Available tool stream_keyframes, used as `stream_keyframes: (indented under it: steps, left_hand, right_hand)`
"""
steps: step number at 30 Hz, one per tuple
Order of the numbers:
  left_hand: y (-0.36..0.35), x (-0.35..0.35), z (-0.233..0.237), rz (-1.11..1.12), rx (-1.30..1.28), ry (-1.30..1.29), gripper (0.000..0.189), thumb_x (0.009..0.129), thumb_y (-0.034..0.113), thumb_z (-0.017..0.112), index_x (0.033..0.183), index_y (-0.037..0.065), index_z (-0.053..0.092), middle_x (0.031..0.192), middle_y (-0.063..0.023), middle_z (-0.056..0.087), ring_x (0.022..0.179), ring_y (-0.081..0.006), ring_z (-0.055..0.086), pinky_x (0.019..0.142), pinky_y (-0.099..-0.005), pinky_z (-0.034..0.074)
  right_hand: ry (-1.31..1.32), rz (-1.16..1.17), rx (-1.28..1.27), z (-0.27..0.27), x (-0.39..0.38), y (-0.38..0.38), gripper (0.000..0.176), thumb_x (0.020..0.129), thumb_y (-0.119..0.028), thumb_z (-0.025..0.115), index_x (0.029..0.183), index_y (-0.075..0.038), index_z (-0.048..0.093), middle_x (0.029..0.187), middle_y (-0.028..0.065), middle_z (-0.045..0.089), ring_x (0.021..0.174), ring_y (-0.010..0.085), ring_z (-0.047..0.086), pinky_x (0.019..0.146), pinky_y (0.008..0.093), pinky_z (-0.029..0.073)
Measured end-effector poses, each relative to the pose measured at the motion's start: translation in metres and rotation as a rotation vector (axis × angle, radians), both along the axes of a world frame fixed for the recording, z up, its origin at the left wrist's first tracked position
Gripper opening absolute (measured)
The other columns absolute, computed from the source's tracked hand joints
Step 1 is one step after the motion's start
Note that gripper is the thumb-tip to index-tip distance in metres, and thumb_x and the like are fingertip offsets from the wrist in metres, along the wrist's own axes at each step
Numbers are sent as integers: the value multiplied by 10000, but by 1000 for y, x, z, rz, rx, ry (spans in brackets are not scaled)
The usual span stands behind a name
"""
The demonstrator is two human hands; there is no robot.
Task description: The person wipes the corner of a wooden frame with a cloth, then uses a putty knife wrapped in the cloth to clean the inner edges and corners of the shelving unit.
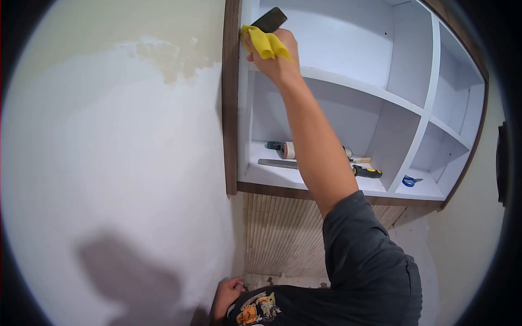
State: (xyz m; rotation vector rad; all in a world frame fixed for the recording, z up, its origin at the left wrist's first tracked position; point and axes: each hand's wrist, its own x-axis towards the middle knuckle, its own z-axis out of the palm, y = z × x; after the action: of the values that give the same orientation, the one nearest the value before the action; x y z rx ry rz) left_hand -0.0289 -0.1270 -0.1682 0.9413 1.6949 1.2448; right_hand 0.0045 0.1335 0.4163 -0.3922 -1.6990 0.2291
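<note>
My right hand (276,49) is raised to the upper left of the white cabinet (326,79), close to its brown side edge. The hand is closed on a crumpled yellow cloth (266,43), part of which drapes over the hand. A dark, flat rectangular block (270,20) sticks out above the fingers; how it is gripped is hidden. Low in the view, beside my black shirt, my left hand (229,290) is near the wall with its fingers slightly bent and apart. Nothing shows in it.
Tools lie on the lower shelf: a long flat metal file (277,163), a black and yellow handle (367,172) and a roll (288,150). A blue tape roll (409,181) sits in the right compartment. A patchy painted wall (125,136) flanks the cabinet, with ribbed panelling (283,231) below.
</note>
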Motion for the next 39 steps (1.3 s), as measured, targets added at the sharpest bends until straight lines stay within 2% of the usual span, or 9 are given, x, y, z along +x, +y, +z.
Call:
stream_keyframes:
  steps: [6,10,18,19,24,31,34,38,39]
  left_hand:
    - [-9,-6,1,-21,20,-40,330,921,45,561,1221,-70,634,792,-94,710,734,-128,683,686,-257,527]
    - [-12,-8,3,-27,-3,-67,328,924,34,550,1222,-78,628,802,-93,705,731,-125,678,689,-256,527]
    - [-18,-11,13,-82,8,-64,327,944,54,562,1235,-84,617,805,-70,694,733,-110,662,680,-244,524]
    - [-20,-9,10,-92,1,-65,327,945,57,564,1236,-83,616,807,-69,693,733,-110,661,678,-243,524]
    - [-21,-5,26,-62,0,-74,323,949,57,563,1239,-75,620,813,-63,688,729,-116,663,669,-247,520]
    - [-20,-5,21,-38,-35,-103,314,948,60,569,1226,-74,628,817,-71,688,729,-121,665,665,-250,511]
    - [-21,-8,11,-55,8,-120,312,950,70,579,1221,-75,630,824,-75,690,729,-124,667,669,-256,521]
    - [-20,-7,15,-50,-3,-109,316,953,77,587,1226,-77,626,838,-73,691,736,-126,673,682,-259,535]
    - [-19,-7,15,-53,-10,-110,317,954,77,587,1228,-76,624,840,-71,690,740,-127,675,686,-259,538]
  right_hand:
    - [-214,-247,308,-41,6,13,167,692,-148,790,725,-36,671,737,170,671,716,394,653,625,402,533]
    - [-84,36,-86,-53,11,5,181,714,-168,780,716,-22,671,720,189,663,707,401,655,630,418,534]
    - [-167,-158,398,-47,9,13,172,668,-108,780,727,-19,645,719,192,652,708,405,636,630,411,531]
    - [-154,-76,187,-62,7,15,164,683,-116,775,730,-23,648,717,194,647,707,410,633,617,414,522]
    - [-119,64,139,-87,8,20,390,856,-343,767,726,7,658,580,51,626,539,146,666,504,294,504]
    - [-47,-145,418,-62,-2,15,290,874,-253,743,767,0,649,595,77,628,520,143,601,504,297,468]
    - [-23,122,59,-96,2,14,134,744,-94,728,785,-24,621,731,174,645,719,410,631,599,405,500]
    - [-70,161,19,-105,7,13,141,774,-107,715,840,-27,621,730,183,639,717,410,632,607,408,497]
    - [-23,154,59,-98,6,13,173,810,-166,726,843,-22,636,699,132,638,661,311,623,578,367,488]
